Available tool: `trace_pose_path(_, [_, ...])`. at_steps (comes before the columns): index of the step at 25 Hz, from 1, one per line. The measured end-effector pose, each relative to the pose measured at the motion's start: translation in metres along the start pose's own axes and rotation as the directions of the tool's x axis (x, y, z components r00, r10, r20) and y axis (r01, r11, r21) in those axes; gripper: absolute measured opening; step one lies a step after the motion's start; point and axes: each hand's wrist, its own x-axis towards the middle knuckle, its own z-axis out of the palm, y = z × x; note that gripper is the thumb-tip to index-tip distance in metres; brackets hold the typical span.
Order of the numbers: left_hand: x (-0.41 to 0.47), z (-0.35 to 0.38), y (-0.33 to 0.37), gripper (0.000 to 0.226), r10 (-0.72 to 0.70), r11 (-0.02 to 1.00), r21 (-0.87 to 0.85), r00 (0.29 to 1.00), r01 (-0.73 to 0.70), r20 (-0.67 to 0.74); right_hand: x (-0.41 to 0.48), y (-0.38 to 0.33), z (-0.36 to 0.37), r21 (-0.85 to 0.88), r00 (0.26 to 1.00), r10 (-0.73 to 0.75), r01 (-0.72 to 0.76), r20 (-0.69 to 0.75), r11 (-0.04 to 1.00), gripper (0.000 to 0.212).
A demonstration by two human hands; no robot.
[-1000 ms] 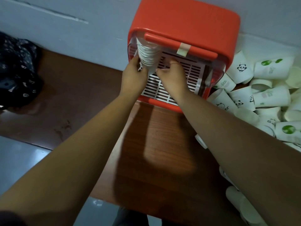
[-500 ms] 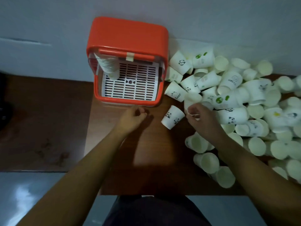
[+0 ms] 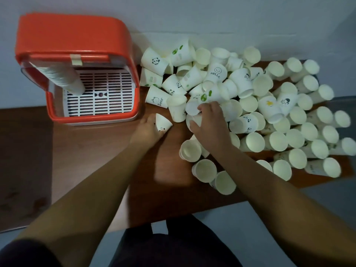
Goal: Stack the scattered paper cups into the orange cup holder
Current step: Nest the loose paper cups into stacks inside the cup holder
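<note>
The orange cup holder point(image 3: 73, 45) stands at the back left against the wall, its front open over a white slotted tray point(image 3: 104, 97). A leaning stack of paper cups point(image 3: 59, 78) sits in its left side. Scattered paper cups point(image 3: 269, 112), white with small prints, are heaped on the right half of the wooden table point(image 3: 100, 151). My left hand point(image 3: 146, 131) grips a small panda-print cup point(image 3: 163, 123) lying on its side just right of the holder. My right hand point(image 3: 209, 125) is at the pile's near left edge, fingers and thumb curled round a white cup point(image 3: 193, 110).
A white wall runs behind the holder and the pile. The table's front edge point(image 3: 173, 218) is close to my body, with grey floor on both sides. Several cups point(image 3: 205, 170) lie near the front edge under my right forearm.
My left hand has moved right and taken hold of the panda cup that lay loose on the table. My right hand has reached a little further into the pile and closed on a cup.
</note>
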Motion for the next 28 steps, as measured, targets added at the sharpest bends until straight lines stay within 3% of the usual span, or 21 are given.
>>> trace_pose_path(3, [-0.012,-0.002,-0.011,0.082,-0.019,0.999,-0.046,0.999,0.018,-0.03,0.021,0.018,-0.01,-0.088,0.981,-0.025,0.008,-0.192,0.996,0.053])
trace_pose_path(5, [-0.03,-0.007,-0.015,0.086,-0.033,0.995,-0.101,0.997,0.026,-0.07,0.041,0.028,-0.016,-0.096,0.979,0.104,-0.122,-0.176,0.988,0.061])
trace_pose_path(7, [-0.048,-0.014,-0.011,0.083,-0.022,0.977,-0.214,0.995,0.0,-0.1,0.056,0.038,-0.017,-0.112,0.975,0.21,-0.218,-0.074,0.97,0.051])
trace_pose_path(10, [-0.064,-0.033,0.007,0.073,-0.093,0.884,-0.467,0.982,0.005,-0.166,0.062,0.044,-0.022,-0.132,0.992,0.125,-0.127,-0.026,0.983,0.025])
trace_pose_path(13, [-0.073,-0.057,0.02,0.066,-0.202,0.777,-0.629,0.943,-0.009,-0.263,0.058,0.034,-0.037,0.078,0.995,0.037,-0.03,-0.09,0.996,0.014])
trace_pose_path(16, [-0.084,-0.086,0.013,0.071,-0.25,0.711,-0.702,0.916,-0.048,-0.315,0.056,0.006,-0.052,0.295,0.973,-0.075,0.14,-0.219,0.945,0.01])
trace_pose_path(18, [-0.093,-0.107,0.001,0.074,-0.268,0.72,-0.692,0.904,-0.042,-0.333,0.06,-0.02,-0.054,0.42,0.985,-0.1,0.152,-0.143,0.895,0.01])
trace_pose_path(21, [-0.098,-0.135,-0.017,0.062,-0.271,0.773,-0.633,0.876,-0.049,-0.4,0.066,-0.053,-0.047,0.464,0.992,-0.078,0.024,0.097,0.885,0.009])
trace_pose_path(25, [-0.077,-0.173,-0.043,0.074,-0.27,0.852,-0.523,0.84,-0.019,-0.471,0.069,-0.088,-0.025,0.472,0.988,-0.091,0.02,0.127,0.881,0.014])
trace_pose_path(28, [-0.049,-0.183,-0.06,0.09,-0.187,0.929,-0.371,0.87,0.005,-0.457,0.068,-0.109,-0.011,0.49,0.992,-0.086,0.028,0.097,0.871,0.04])
